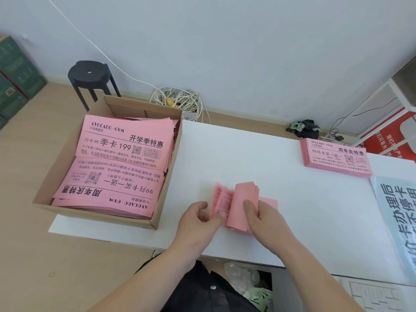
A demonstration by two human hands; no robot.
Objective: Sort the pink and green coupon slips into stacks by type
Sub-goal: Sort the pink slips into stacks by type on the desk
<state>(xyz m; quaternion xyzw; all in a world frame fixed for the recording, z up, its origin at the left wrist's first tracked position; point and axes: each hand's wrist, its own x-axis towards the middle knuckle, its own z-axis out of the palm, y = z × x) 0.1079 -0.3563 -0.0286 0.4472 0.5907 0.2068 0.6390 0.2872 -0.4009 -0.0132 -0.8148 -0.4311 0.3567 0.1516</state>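
A bundle of pink coupon slips (242, 203) lies bent upward on the white table (281, 221) in front of me. My right hand (264, 218) grips the curled-over part of the bundle from the right. My left hand (200, 218) pinches the edge of one slip at the bundle's left side. A cardboard box (67, 167) at the table's left end holds two piles of pink slips (121, 163), one printed side facing me and one turned round. A sorted stack of pink slips (336, 157) sits at the far right of the table. Green slips (261, 298) show below the table edge.
A blue-and-white printed sheet (398, 224) lies along the table's right edge. A black stool (90, 79), tangled white cables (177, 102) and green boxes (15, 77) stand on the floor behind. A red sign (387, 140) leans at the far right.
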